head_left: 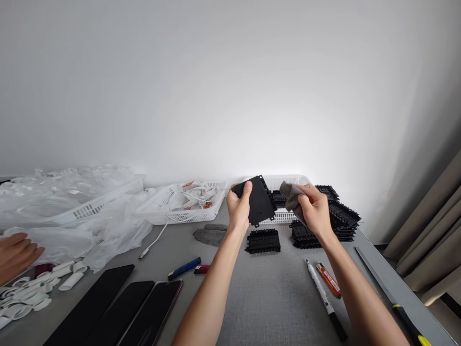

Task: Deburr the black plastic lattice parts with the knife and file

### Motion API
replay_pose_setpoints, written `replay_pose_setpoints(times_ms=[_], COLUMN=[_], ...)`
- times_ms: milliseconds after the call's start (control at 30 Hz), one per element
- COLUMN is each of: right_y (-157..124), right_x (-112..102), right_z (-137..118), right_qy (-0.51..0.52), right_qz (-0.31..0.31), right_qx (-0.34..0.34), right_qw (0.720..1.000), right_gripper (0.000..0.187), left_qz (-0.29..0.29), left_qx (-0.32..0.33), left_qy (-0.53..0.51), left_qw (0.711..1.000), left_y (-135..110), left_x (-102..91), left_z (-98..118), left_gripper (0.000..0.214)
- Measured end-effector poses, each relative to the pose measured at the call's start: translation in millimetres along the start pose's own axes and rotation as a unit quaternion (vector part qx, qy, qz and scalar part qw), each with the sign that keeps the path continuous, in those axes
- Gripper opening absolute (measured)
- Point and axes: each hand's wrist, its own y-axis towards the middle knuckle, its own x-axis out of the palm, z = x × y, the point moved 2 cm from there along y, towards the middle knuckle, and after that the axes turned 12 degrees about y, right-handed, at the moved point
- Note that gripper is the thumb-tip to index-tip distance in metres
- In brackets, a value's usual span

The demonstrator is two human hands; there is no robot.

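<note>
My left hand [240,204] grips a flat black plastic panel [260,204] by its left side, thumb across its smooth face. Small tabs stick out along the panel's edges. In my right hand [314,206] a bunched grey cloth [291,196] is pinched, a short gap to the right of the panel. Behind both stands a white plastic basket [281,217] with black parts in it. One ribbed black panel [263,240] lies on the table below my left hand. Stacked black panels [344,216] are partly hidden by my right hand.
Close on the right lie a marker [324,298], an orange lighter [329,280] and a long knife [382,283]. Dark phones [151,312], a blue lighter [184,268] and white tube pieces [36,293] lie left. Another person's hand [18,254] touches plastic bags [72,235].
</note>
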Motion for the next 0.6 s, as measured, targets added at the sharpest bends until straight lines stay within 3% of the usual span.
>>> replay_pose_setpoints(times_ms=[100, 267, 433, 600], right_y=[-5, -13, -12, -10], right_x=[7, 32, 36, 33], right_z=[-2, 7, 14, 13], right_qy=[0.005, -0.039, 0.02, 0.052], right_qz=[0.07, -0.051, -0.08, -0.105], right_qx=[-0.054, -0.096, -0.067, -0.026], right_qw=[0.996, 0.993, 0.994, 0.993], right_gripper=[0.038, 0.043, 0.044, 0.045], left_qz=[-0.026, -0.053, -0.027, 0.039], left_qx=[-0.006, 0.009, 0.018, 0.05], left_qy=[0.019, 0.026, 0.01, -0.003], left_qw=[0.999, 0.998, 0.999, 0.998], left_y=[-10, -23, -20, -13], left_x=[9.2, 19.8, 15.7, 9.6], left_z=[-3, -2, -1, 1], left_gripper=[0.045, 0.046, 0.047, 0.048])
